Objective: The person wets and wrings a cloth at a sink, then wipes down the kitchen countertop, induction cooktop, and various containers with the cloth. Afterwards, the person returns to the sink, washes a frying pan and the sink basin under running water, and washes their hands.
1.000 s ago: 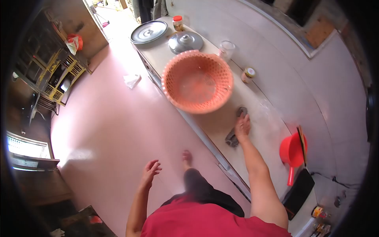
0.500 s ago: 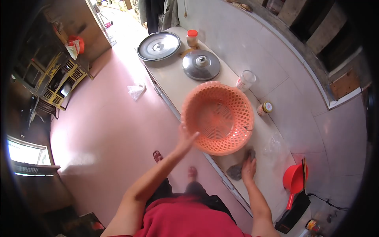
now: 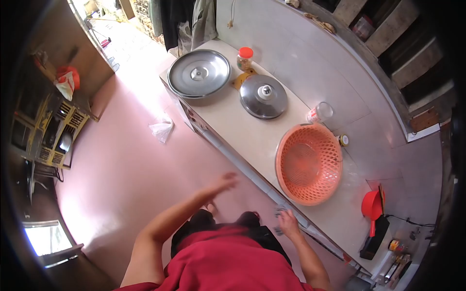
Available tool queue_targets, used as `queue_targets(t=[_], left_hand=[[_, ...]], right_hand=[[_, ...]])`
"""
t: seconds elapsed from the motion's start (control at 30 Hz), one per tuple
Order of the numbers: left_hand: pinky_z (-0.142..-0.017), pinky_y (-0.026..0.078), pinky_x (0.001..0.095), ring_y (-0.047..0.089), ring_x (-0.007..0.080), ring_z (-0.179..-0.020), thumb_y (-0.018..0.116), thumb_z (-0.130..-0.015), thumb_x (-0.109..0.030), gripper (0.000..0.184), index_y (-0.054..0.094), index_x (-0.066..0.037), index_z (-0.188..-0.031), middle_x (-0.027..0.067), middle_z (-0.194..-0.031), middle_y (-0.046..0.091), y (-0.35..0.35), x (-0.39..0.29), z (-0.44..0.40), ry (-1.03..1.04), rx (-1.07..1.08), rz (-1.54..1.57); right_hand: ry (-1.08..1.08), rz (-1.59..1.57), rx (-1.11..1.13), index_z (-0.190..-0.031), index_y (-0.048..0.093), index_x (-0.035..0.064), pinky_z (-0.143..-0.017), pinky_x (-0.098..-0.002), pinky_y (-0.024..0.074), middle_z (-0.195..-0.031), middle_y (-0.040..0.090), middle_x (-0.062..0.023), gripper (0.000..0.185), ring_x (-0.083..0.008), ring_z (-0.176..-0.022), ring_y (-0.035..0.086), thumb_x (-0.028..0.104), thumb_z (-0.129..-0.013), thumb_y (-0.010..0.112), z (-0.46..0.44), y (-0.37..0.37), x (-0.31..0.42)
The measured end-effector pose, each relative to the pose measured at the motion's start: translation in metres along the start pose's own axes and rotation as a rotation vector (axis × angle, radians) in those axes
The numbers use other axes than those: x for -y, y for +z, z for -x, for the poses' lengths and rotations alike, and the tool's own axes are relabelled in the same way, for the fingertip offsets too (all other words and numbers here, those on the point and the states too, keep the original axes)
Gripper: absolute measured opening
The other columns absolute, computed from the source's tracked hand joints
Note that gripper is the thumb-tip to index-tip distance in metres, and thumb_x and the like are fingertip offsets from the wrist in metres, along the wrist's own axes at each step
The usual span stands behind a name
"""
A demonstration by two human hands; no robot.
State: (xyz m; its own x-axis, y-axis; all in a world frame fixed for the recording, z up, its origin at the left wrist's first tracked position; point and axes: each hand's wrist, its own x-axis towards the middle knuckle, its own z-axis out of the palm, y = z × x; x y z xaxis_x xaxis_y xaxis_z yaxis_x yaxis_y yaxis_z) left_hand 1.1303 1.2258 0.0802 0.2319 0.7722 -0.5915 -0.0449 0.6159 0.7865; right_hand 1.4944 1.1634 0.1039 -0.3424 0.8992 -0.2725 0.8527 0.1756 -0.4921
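Note:
My right hand (image 3: 289, 223) is closed on a dark grey cloth (image 3: 279, 219) at the front edge of the counter (image 3: 242, 138). Left of it, my left hand (image 3: 224, 182) is in the air over the floor, blurred by motion, with its fingers apart and nothing in it. An orange perforated basket (image 3: 306, 167) sits on the counter beyond my right hand. Farther along lie a domed metal lid (image 3: 257, 104) and a round metal lid or tray (image 3: 187, 80).
By the wall stand a red-capped jar (image 3: 245, 59), a clear glass container (image 3: 318, 113) and a small jar (image 3: 342, 140). A red dipper (image 3: 372, 206) is at the right. A plastic bag (image 3: 161, 130) lies on the floor, and a shelf (image 3: 58, 131) stands at the left.
The orange basket now sits nearer the wall and farther right. My left hand has come off its rim. My right hand has drawn the cloth back from the countertop to the front edge.

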Motion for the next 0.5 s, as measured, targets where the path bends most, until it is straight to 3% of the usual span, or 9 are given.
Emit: queue_targets(t=[0.03,0.1,0.13,0.17,0.23,0.43,0.5], left_hand=[[-0.075,0.049,0.0296,0.063,0.0186,-0.09,0.061,-0.087,-0.035,0.045,0.05,-0.012,-0.124,0.0063,-0.106,0.063,-0.039,-0.004,-0.007,-0.094,-0.126,0.162],[-0.074,0.049,0.0289,0.061,0.0212,-0.097,0.06,-0.088,-0.037,0.045,0.05,-0.012,-0.123,0.0073,-0.112,0.062,-0.129,0.006,-0.039,0.012,-0.082,0.642],[-0.073,0.049,0.0285,0.059,0.0224,-0.101,0.059,-0.088,-0.038,0.044,0.05,-0.012,-0.122,0.0078,-0.115,0.061,-0.174,0.01,-0.055,0.056,-0.043,0.876],[-0.072,0.05,0.0278,0.059,0.0237,-0.101,0.059,-0.088,-0.039,0.051,0.046,-0.009,-0.127,0.0108,-0.12,0.057,-0.19,-0.02,-0.052,0.074,-0.279,0.825],[-0.074,0.049,0.0302,0.057,0.0244,-0.104,0.06,-0.086,-0.046,0.063,0.039,-0.009,-0.132,0.0152,-0.131,0.047,-0.239,-0.068,-0.073,0.091,-0.474,0.861],[-0.086,0.045,0.0334,0.054,0.0205,-0.089,0.061,-0.086,-0.048,0.049,0.05,-0.014,-0.119,0.0072,-0.116,0.052,-0.318,-0.104,-0.162,0.074,-0.394,0.758],[-0.086,0.045,0.0338,0.055,0.0219,-0.091,0.061,-0.087,-0.043,0.045,0.05,-0.013,-0.119,0.0064,-0.117,0.053,-0.334,-0.11,-0.182,0.034,-0.402,0.785]], right_hand=[[-0.101,-0.012,0.021,-0.104,0.058,0.0087,-0.074,-0.0467,0.048,-0.098,0.051,-0.0169,0.021,-0.0376,-0.09,0.055,0.017,-0.086,0.053,-0.023,0.006,0.034],[-0.132,0.018,0.064,-0.105,0.059,0.01,-0.074,-0.046,0.0486,-0.098,0.05,-0.0167,0.022,-0.0367,-0.091,0.056,0.019,-0.086,0.054,-0.078,0.008,0.096],[-0.191,0.017,-0.028,-0.106,0.058,0.0096,-0.073,-0.0459,0.0484,-0.099,0.05,-0.0166,0.023,-0.0367,-0.09,0.056,0.019,-0.085,0.055,-0.107,0.012,0.114],[-0.25,0.017,-0.122,-0.107,0.058,0.0091,-0.073,-0.0458,0.0483,-0.1,0.049,-0.0166,0.024,-0.0367,-0.09,0.056,0.02,-0.085,0.057,-0.14,0.018,0.127],[-0.241,-0.073,-0.39,-0.114,0.055,0.0054,-0.076,-0.0453,0.0471,-0.102,0.048,-0.0184,0.032,-0.0377,-0.092,0.054,0.02,-0.085,0.057,-0.227,0.018,0.159],[-0.097,0.162,-0.465,-0.124,0.047,-0.0002,-0.084,-0.0453,0.0417,-0.103,0.045,-0.0194,0.044,-0.0377,-0.096,0.048,0.019,-0.086,0.057,-0.338,0.078,0.171],[-0.102,0.2,-0.438,-0.124,0.047,0.0006,-0.083,-0.046,0.0421,-0.104,0.044,-0.0193,0.045,-0.0378,-0.094,0.048,0.019,-0.085,0.058,-0.362,0.081,0.184]])
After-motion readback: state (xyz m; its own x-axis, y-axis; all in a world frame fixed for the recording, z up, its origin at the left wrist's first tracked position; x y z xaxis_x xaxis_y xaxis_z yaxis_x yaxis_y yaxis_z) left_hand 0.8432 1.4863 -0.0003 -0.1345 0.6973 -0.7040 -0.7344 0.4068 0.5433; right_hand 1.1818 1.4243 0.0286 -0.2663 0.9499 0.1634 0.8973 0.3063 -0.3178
